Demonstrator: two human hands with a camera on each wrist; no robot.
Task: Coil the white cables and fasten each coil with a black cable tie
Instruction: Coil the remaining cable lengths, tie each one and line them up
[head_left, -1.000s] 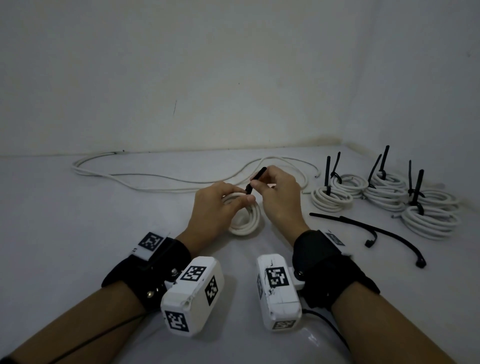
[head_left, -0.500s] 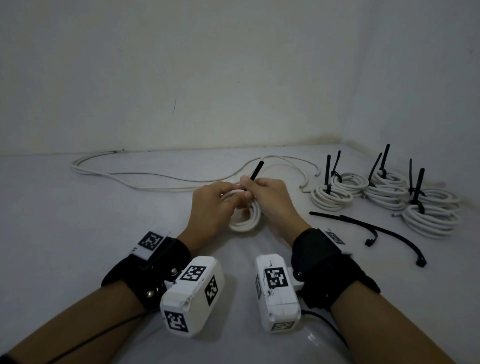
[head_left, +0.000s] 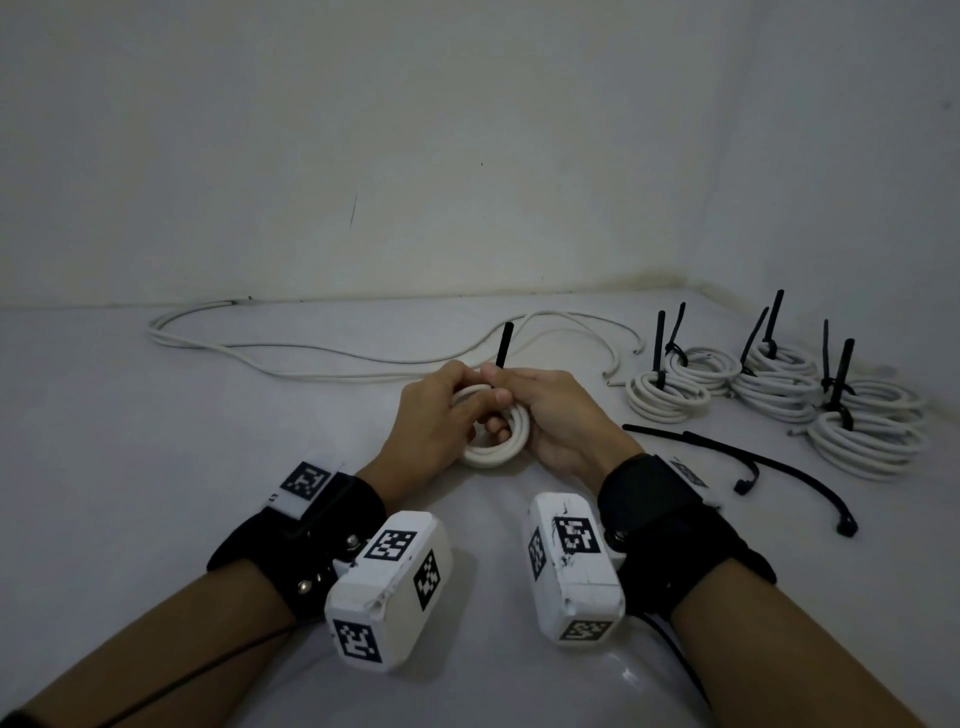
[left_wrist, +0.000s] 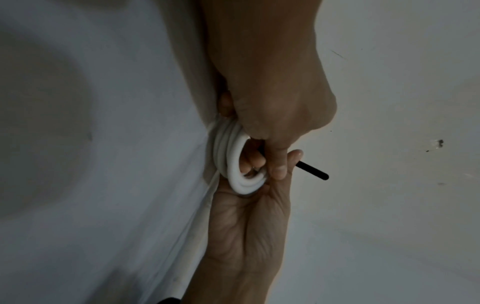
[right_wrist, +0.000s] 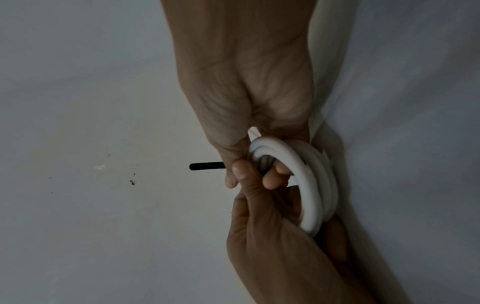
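A small coil of white cable (head_left: 493, 451) rests on the white surface between my two hands. My left hand (head_left: 453, 387) grips the coil's left side, palm toward it (left_wrist: 246, 222). A black cable tie (head_left: 503, 345) is pinched between the thumb and forefinger of my right hand (head_left: 500, 387) at the coil's top edge. Its free end stands up above the knuckles and pokes out sideways in the wrist views (left_wrist: 314, 171) (right_wrist: 207, 166). Fingers pass through the coil's opening (right_wrist: 309, 185). The rest of the tie is hidden by the hands.
Several tied coils (head_left: 670, 397) with upright black tie tails stand at the right near the corner wall. Two loose black ties (head_left: 727, 448) lie in front of them. A long uncoiled white cable (head_left: 311, 358) trails along the back wall.
My right hand has brought the tie down from above the coil to its top edge. The hands have closed together, and the tie's tip now points more upright.
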